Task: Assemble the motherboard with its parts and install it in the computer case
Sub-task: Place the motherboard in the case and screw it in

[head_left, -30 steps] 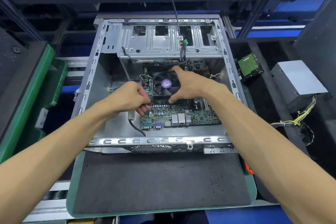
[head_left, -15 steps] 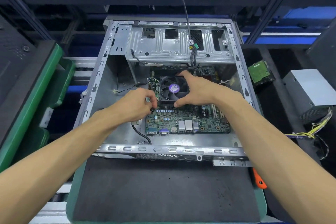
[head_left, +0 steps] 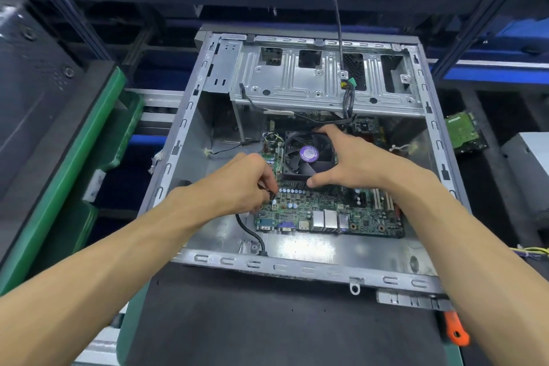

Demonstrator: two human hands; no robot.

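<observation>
Left hand now lower, pinching black connector; right hand spread around fan.

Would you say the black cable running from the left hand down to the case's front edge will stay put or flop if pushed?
Probably floppy: the black cable sags in a loose curve across the case floor. It looks thin, so likely light. The left hand pinches its plug end, so that end should follow the fingers.
</observation>
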